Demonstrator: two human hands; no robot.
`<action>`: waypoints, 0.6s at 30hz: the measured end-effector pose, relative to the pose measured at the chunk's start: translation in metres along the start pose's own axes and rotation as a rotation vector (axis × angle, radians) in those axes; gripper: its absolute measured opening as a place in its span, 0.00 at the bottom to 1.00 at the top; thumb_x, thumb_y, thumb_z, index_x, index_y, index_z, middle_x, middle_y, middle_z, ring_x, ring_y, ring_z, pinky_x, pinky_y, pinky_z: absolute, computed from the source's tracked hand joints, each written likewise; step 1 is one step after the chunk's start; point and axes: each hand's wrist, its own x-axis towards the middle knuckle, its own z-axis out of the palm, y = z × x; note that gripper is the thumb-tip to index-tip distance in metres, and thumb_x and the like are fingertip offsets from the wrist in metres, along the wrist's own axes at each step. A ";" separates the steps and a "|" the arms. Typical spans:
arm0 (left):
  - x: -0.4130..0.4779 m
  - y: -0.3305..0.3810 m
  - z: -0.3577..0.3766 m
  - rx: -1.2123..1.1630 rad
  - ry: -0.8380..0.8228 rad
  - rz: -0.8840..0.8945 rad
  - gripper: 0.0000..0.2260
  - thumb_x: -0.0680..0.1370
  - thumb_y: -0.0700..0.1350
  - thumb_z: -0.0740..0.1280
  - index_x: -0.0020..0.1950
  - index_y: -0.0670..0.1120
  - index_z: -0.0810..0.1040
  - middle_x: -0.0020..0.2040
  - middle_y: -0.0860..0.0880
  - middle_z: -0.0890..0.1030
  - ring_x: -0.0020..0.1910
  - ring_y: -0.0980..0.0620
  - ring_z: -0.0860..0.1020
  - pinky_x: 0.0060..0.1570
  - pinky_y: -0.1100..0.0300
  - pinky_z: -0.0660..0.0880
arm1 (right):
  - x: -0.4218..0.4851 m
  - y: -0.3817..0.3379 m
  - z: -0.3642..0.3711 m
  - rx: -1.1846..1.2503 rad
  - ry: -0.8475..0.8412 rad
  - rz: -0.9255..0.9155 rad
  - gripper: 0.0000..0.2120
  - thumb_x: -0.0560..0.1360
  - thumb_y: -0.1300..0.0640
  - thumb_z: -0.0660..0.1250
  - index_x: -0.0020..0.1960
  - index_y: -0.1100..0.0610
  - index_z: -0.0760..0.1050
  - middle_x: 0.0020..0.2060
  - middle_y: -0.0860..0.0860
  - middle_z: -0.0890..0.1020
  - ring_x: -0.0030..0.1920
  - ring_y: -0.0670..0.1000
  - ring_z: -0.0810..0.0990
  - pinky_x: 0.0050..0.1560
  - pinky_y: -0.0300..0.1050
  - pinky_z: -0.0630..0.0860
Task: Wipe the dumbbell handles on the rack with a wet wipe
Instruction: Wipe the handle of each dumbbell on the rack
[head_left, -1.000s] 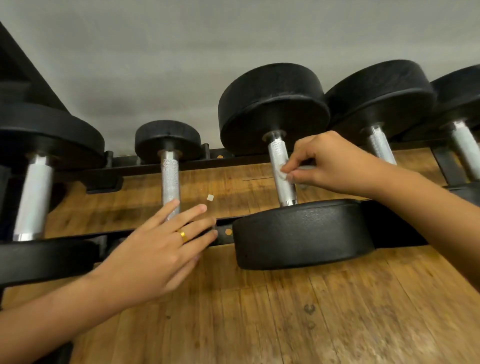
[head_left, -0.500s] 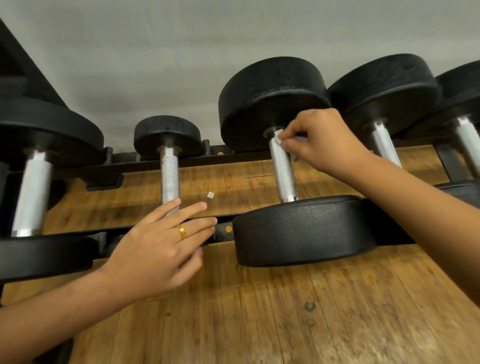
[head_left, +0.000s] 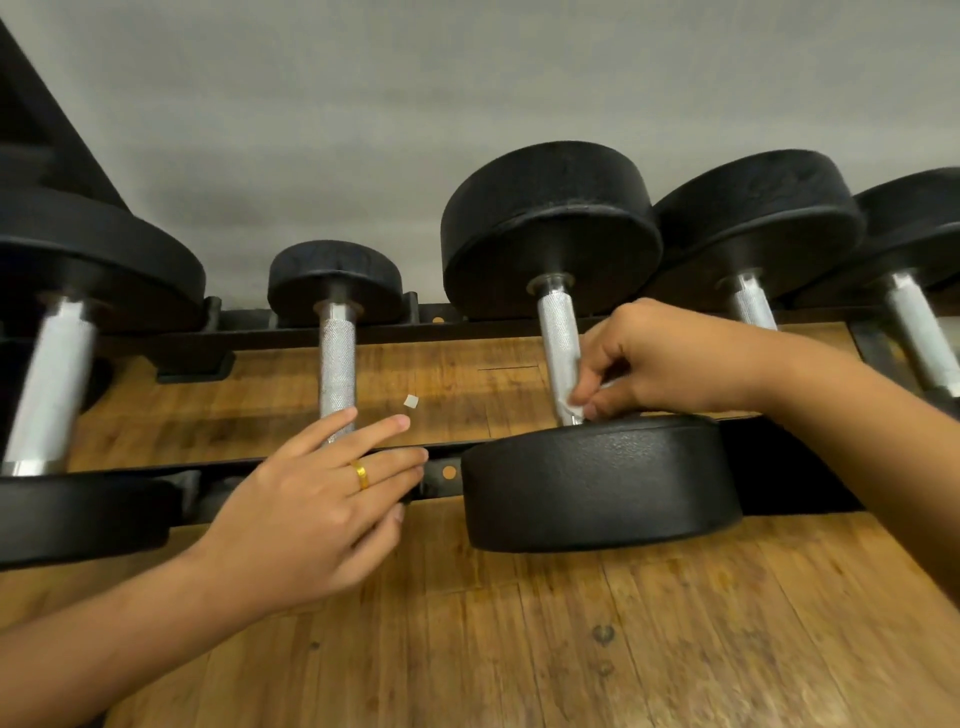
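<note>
the right hand (head_left: 660, 364) pinches the wet wipe (head_left: 571, 401) against the low end of the big dumbbell's handle (head_left: 558, 332), just above its near head. the left hand (head_left: 311, 499) lies relaxed, fingers straight, on the rack's front rail (head_left: 448, 473), over the small dumbbell (head_left: 336, 364).

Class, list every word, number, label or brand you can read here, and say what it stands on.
None can be read.
The dumbbell heads show no numbers or brand.
The white scrap on the wood looks blank, though it is too small to be sure.
</note>
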 end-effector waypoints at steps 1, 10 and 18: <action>0.000 0.000 0.000 -0.001 0.000 0.002 0.16 0.80 0.50 0.62 0.60 0.48 0.86 0.62 0.51 0.84 0.71 0.50 0.75 0.73 0.47 0.66 | -0.001 0.002 0.001 -0.029 0.076 -0.023 0.07 0.72 0.57 0.77 0.47 0.48 0.86 0.43 0.41 0.84 0.45 0.38 0.82 0.51 0.37 0.77; 0.000 -0.002 0.000 -0.007 0.003 -0.007 0.18 0.79 0.51 0.61 0.59 0.48 0.87 0.61 0.51 0.85 0.70 0.50 0.76 0.73 0.46 0.65 | 0.030 0.011 0.003 -0.548 0.572 -0.318 0.18 0.69 0.70 0.76 0.58 0.61 0.84 0.52 0.58 0.85 0.52 0.59 0.85 0.55 0.53 0.81; 0.000 -0.002 0.001 -0.025 0.034 -0.009 0.17 0.79 0.51 0.62 0.58 0.47 0.87 0.61 0.51 0.85 0.70 0.49 0.77 0.72 0.46 0.66 | 0.007 0.033 0.013 -0.633 0.377 -0.457 0.23 0.71 0.69 0.72 0.66 0.62 0.78 0.66 0.58 0.79 0.66 0.56 0.78 0.65 0.53 0.77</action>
